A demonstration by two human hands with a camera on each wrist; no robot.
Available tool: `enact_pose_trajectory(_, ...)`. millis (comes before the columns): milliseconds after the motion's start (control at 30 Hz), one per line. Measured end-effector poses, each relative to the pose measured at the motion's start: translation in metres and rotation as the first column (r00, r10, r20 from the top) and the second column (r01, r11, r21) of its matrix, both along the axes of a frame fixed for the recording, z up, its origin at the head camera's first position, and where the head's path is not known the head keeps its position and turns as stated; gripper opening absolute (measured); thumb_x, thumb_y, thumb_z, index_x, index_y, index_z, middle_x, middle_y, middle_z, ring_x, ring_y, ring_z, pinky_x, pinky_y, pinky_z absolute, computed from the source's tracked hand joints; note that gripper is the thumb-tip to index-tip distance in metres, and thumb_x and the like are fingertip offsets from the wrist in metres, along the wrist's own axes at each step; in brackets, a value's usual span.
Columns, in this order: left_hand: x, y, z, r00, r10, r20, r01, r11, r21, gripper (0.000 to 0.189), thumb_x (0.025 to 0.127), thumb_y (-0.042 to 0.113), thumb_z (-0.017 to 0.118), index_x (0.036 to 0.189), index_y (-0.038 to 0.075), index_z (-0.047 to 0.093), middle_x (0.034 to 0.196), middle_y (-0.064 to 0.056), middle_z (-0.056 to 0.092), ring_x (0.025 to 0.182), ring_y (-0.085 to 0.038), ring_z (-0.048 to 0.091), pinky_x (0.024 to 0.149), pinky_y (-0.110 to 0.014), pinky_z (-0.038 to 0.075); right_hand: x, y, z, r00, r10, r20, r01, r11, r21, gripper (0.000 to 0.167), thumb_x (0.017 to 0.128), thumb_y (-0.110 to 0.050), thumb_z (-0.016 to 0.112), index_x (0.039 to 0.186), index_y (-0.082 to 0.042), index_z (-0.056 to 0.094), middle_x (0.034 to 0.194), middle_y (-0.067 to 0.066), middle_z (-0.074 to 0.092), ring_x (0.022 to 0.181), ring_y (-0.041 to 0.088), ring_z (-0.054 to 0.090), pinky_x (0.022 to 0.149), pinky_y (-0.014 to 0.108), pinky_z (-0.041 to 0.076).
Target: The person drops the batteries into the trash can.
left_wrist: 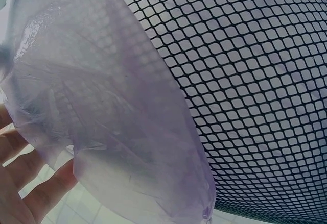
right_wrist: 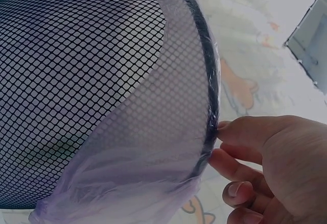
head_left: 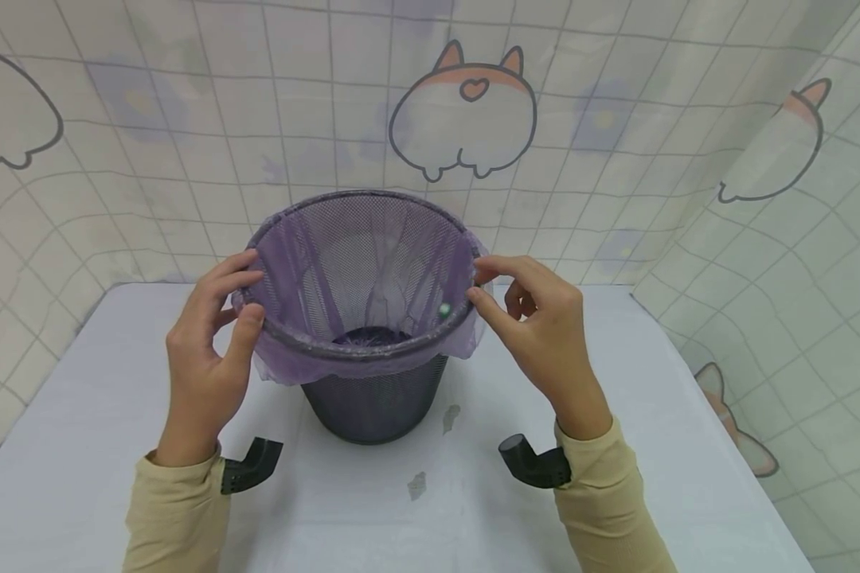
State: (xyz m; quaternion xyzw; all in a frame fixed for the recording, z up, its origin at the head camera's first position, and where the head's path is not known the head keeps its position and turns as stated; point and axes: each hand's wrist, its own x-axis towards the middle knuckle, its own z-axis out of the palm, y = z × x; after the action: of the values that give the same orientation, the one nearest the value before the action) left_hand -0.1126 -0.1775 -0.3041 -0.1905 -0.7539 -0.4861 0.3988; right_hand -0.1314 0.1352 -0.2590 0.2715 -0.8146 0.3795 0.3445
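Observation:
A black mesh wastebasket (head_left: 374, 410) stands upright on the white table, lined with a thin purple trash bag (head_left: 459, 341) whose edge is folded outward over the rim. At the basket's left side, my left hand (head_left: 211, 358) touches the rim, thumb and fingers spread apart. The left wrist view shows its fingers (left_wrist: 51, 185) stretched along the loose edge of the bag's flap. Opposite it, my right hand (head_left: 545, 326) pinches the lined rim with thumb and index finger, its other fingers curled below. A small green-and-white spot (head_left: 444, 310) shows at the inner right wall.
A white sheet with a grid and cartoon animals (head_left: 466, 119) hangs behind and beside the table (head_left: 688, 477). Two grey patches (head_left: 417, 485) mark the tabletop in front of the basket. Black camera mounts (head_left: 537, 465) stick out from both wrists.

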Motion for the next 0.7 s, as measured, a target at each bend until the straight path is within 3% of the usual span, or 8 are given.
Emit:
enact_pose_trajectory(300,0.000,-0.001,0.000,1.000,0.006,0.013,-0.006,1.000,-0.006,0.032,0.095,0.018,0.058,0.120,-0.001,0.063,0.136,-0.008,0.059,0.127,-0.019,0.054,0.088,-0.011,0.047,-0.001,0.003,-0.005,1.000,0.002,0.003,-0.001,1.000,-0.016,0.023,0.083,-0.007,0.074,0.106,-0.006,0.071,0.090,0.007,0.069,0.057,0.010,0.039,0.051,0.019,0.030)
enact_pose_trajectory(700,0.000,-0.006,-0.003,1.000,0.004,-0.002,-0.004,0.998,-0.055,0.041,0.100,0.021,0.051,0.136,0.002,0.053,0.147,-0.008,0.049,0.135,-0.017,0.048,0.087,-0.009,0.044,0.000,0.008,-0.013,0.999,-0.031,0.012,0.031,0.999,-0.013,0.024,0.086,-0.008,0.070,0.110,-0.006,0.070,0.094,0.008,0.071,0.066,0.013,0.049,0.056,0.016,0.036)
